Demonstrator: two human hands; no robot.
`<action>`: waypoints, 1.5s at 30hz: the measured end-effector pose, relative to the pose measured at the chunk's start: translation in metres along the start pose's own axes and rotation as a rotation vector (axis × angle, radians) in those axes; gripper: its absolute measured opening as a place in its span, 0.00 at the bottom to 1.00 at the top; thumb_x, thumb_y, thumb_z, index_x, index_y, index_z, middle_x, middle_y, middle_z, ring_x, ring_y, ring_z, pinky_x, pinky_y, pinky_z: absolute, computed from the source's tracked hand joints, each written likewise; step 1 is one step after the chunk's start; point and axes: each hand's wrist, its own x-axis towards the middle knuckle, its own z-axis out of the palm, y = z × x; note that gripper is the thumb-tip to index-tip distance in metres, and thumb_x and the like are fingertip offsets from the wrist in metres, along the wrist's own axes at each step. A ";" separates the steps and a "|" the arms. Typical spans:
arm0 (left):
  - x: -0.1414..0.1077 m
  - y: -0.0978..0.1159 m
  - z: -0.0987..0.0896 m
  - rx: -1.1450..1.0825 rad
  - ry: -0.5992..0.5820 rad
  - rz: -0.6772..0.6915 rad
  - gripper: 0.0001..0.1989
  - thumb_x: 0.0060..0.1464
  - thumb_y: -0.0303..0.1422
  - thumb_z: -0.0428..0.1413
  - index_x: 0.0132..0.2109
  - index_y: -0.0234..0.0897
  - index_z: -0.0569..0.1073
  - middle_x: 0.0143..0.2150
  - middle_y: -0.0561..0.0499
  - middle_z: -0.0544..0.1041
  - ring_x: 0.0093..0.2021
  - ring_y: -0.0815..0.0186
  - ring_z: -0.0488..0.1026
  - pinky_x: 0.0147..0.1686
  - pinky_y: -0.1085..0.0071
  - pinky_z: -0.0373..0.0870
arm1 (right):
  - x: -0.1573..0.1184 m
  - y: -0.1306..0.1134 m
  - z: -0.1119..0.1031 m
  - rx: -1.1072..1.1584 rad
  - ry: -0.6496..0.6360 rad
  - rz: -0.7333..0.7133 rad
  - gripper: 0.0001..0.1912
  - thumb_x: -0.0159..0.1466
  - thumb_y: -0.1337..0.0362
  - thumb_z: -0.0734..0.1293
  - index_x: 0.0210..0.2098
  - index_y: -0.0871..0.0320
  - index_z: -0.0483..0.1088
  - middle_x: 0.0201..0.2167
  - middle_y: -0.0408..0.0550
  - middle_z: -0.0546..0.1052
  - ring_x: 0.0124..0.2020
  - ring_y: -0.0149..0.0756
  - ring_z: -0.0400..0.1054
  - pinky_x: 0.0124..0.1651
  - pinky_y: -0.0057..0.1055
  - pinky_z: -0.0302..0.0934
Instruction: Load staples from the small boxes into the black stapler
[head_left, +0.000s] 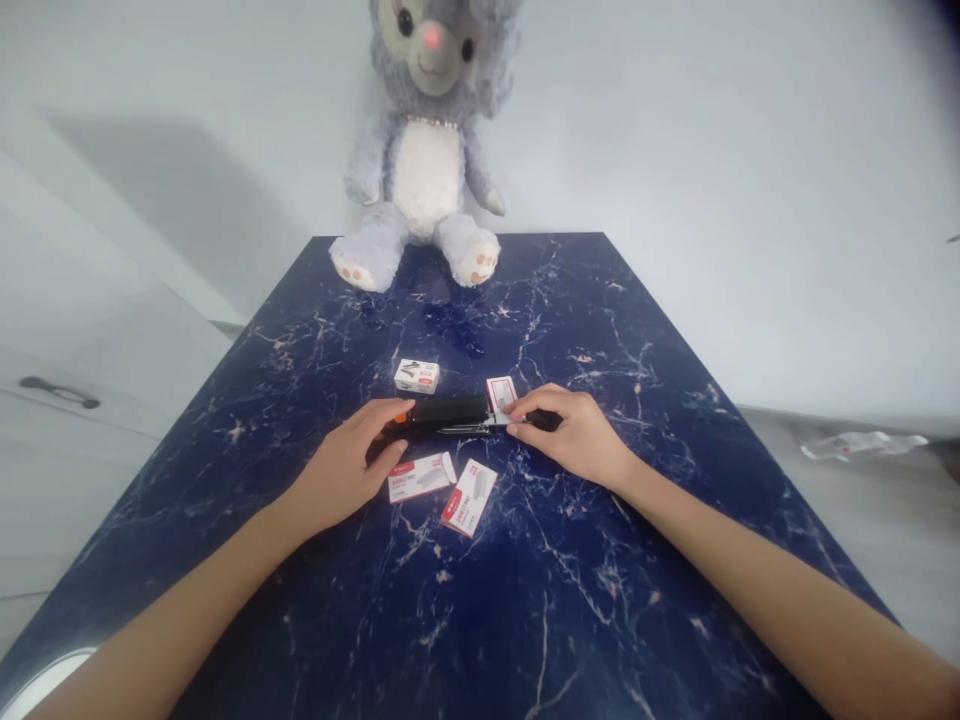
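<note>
Two bare forearms (202,600) reach over a blue marbled table (645,360) past two red-and-white boxes (469,497). If the fingertips slipped on the metal, the black stapler (450,410) could snap or skid. It lies crosswise between the hands: left hand (341,465) gripping its left end, right hand (577,430) pinching its silver part. Behind sits a plush toy (427,170).

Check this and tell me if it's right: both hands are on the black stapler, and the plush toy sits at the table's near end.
Wrong end: the head view shows the plush toy sitting at the far end of the table. The left hand and right hand are on the black stapler, as stated.
</note>
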 end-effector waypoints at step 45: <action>0.007 -0.006 0.006 -0.060 0.035 0.014 0.29 0.56 0.43 0.63 0.63 0.43 0.70 0.51 0.47 0.79 0.48 0.56 0.77 0.53 0.58 0.73 | -0.023 -0.050 0.039 0.784 -0.046 0.445 0.15 0.50 0.70 0.61 0.38 0.55 0.65 0.62 0.49 0.70 0.16 0.18 0.59 0.16 0.23 0.51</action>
